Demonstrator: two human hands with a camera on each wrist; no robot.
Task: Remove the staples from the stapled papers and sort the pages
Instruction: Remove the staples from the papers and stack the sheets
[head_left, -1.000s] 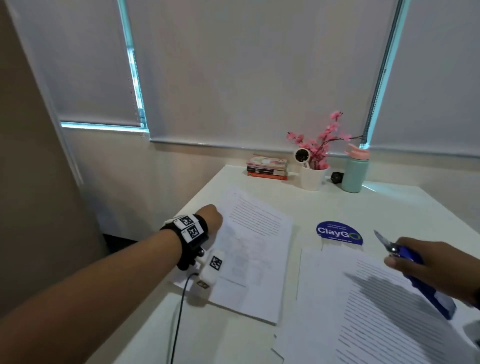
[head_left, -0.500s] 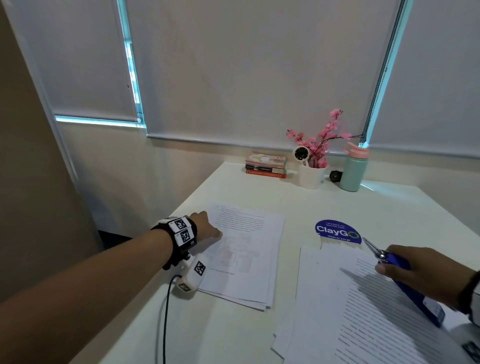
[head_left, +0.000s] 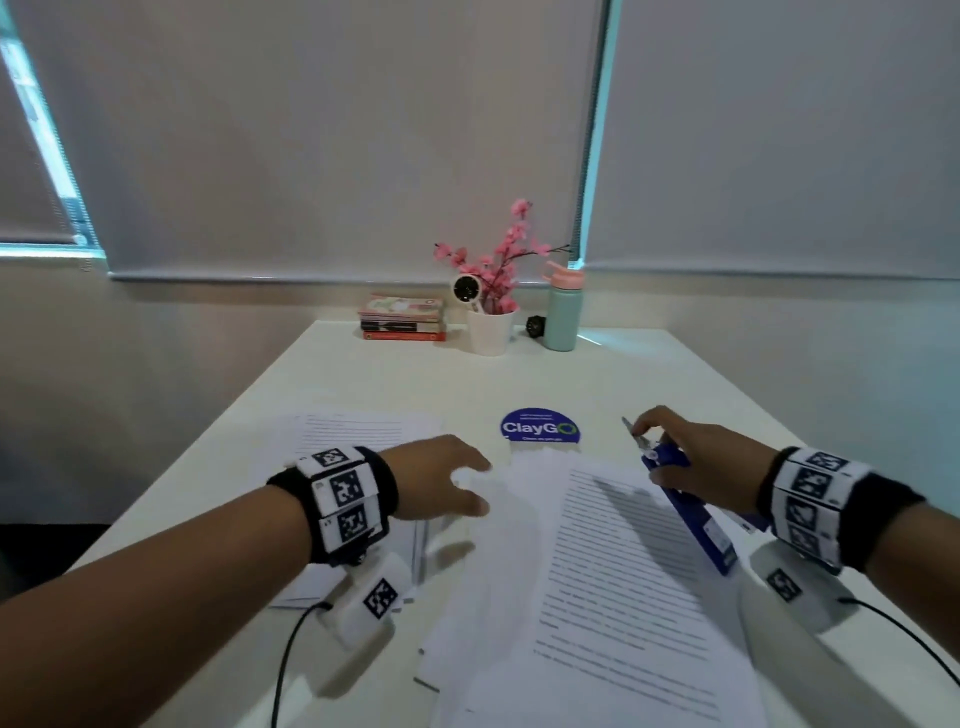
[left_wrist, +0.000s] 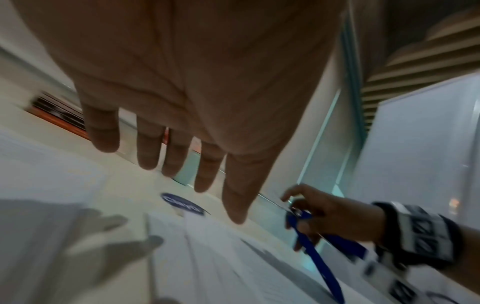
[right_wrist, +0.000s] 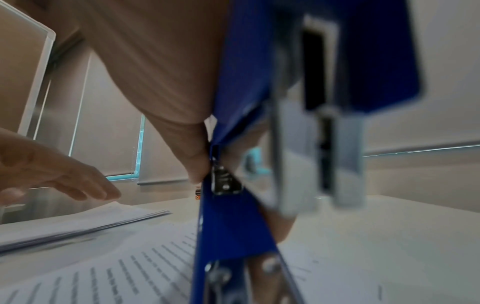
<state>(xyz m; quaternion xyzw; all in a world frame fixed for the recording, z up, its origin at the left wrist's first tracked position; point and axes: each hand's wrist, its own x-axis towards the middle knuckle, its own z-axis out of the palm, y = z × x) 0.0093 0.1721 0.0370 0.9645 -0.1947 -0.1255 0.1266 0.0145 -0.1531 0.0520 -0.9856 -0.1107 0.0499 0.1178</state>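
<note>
Printed pages (head_left: 613, 582) lie fanned across the white tabletop (head_left: 363, 374) in front of me, a second stack (head_left: 358, 431) to their left. My left hand (head_left: 436, 483) hovers above the fanned sheets' left edge — fingers straight and spread, holding nothing. My right hand (head_left: 691, 462) grips a blue staple remover (head_left: 685, 504), its metal tip pointing away from me — over the pages' far right corner.

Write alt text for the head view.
Left hand reaches open over papers on a white table; right hand holds a blue staple remover. Books, flowers and a bottle stand behind.
</note>
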